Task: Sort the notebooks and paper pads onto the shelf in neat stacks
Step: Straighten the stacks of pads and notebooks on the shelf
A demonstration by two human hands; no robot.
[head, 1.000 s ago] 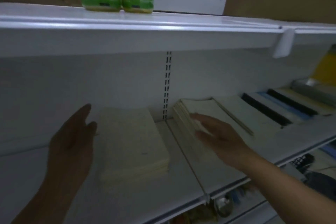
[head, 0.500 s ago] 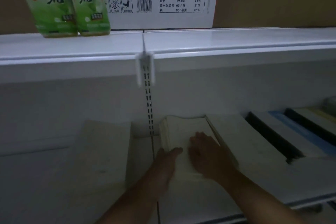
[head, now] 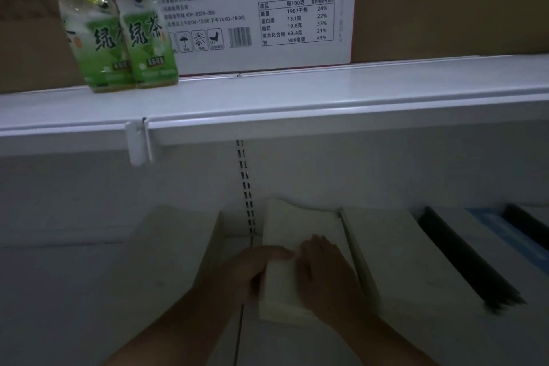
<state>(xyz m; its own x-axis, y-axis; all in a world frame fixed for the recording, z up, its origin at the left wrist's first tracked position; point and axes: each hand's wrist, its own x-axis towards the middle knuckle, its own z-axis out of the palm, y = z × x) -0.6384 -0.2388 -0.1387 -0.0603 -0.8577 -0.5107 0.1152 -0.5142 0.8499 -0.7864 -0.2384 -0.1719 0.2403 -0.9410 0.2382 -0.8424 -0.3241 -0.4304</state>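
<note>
A cream stack of paper pads (head: pixel 300 226) lies on the white lower shelf (head: pixel 74 291), just right of the slotted upright. My left hand (head: pixel 252 270) grips its left edge, thumb on top. My right hand (head: pixel 326 273) lies flat on the top of the same stack, pressing down. A second cream stack (head: pixel 178 249) sits to the left, untouched. To the right lie a white notebook stack (head: pixel 395 252) and dark-spined notebooks (head: pixel 463 255), then a blue-edged one (head: pixel 490 220).
The upper shelf (head: pixel 297 92) overhangs close above, with a plastic label clip (head: pixel 137 142) on its front rail. On it stand two green tea bottles (head: pixel 118 33) and a white printed carton (head: pixel 252 9). The slotted upright (head: pixel 245 187) runs down the back wall.
My left hand crossed from beside the left stack to the middle stack's left edge. The view shifted upward and left; my right hand stayed on the middle stack.
</note>
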